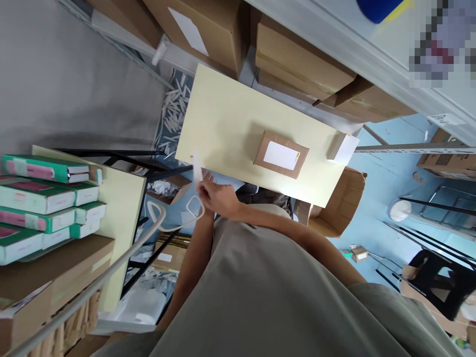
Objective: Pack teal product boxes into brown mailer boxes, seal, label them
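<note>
My right hand (222, 199) reaches across my body at the near left corner of the cream tabletop (223, 109). Its fingers are pinched together on a thin whitish strip (197, 168), which is blurred and points up over the table edge. Mostly hidden behind it is my left hand (208, 177), with only some fingertips showing; what it holds, if anything, I cannot make out. Beyond both hands, a small brown cardboard box (281, 154) with a white label lies on the tabletop, touched by neither. A white box (344, 148) stands at the table's right end.
Large cardboard boxes (305, 57) line the far side. Green-and-white boxes (40, 198) are stacked at the left, near a grey pole (89, 292). An open carton (336, 208) sits on the floor at right. Paper strips (176, 111) fill a bin beyond the table's left end.
</note>
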A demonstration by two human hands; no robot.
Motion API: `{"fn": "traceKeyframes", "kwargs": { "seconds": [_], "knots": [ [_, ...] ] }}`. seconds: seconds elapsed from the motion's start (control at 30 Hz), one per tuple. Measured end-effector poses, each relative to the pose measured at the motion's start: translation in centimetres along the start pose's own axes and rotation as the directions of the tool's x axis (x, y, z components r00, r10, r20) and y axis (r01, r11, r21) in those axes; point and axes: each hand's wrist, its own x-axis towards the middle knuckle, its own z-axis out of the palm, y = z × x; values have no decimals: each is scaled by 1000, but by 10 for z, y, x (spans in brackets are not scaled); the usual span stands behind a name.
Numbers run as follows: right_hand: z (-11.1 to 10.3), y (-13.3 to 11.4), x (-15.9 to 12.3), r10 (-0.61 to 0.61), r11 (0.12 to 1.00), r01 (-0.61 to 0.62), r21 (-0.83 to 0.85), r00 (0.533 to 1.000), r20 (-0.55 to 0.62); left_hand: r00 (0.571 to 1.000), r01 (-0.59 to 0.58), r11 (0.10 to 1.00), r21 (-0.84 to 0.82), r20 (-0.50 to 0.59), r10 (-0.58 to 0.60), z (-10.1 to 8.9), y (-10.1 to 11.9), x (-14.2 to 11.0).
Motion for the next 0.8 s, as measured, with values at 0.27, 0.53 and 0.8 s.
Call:
{"fn": "traceKeyframes", "kwargs": {
  "seconds": [0.27, 0.53, 0.8],
  "knots": [
    [-113, 2, -47, -147, 975, 197, 102, 919, -366, 988, 132, 914, -383, 128, -90, 51, 76, 16],
    [-176, 51, -91, 62, 951, 103, 290, 858, -510, 852, -44, 995, -90, 516, 84, 136, 117, -18],
    [-199, 71, -131, 21, 992, 49, 116, 843, -537, 750, -247, 966, 75, 646, 142, 178, 116, -15]
  ]
}}
